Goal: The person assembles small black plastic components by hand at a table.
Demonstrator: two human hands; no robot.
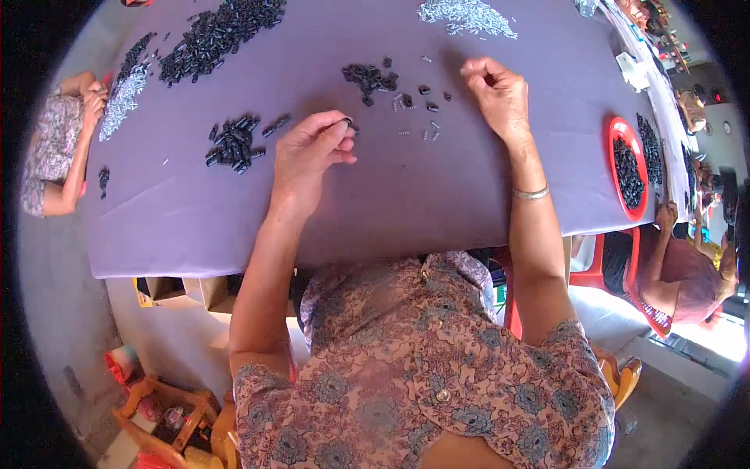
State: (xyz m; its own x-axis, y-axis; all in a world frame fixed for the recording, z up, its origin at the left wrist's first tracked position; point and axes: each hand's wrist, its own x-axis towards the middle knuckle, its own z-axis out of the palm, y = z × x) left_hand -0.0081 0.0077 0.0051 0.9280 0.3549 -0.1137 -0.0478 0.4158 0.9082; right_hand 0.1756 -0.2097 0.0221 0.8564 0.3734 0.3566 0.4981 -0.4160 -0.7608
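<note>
My left hand [311,148] is closed in a pinch above the purple cloth, with a small black plastic part [351,123] showing between thumb and forefinger. Farther right, my right hand [500,98] has its fingers curled together; whatever they may hold is hidden. Between the two lies a loose cluster of small black parts [367,80], with a few single ones strewn to its right. Several tiny metal springs [432,133] are scattered just in front of that cluster. Left of my left hand is a small heap of longer black cylindrical pieces [233,145].
A large heap of black pieces [223,37] and a pile of silver springs [469,16] lie at the back of the cloth-covered table [453,211]. A red oval tray [645,187] holding black parts is at right. People sit at the left and right edges.
</note>
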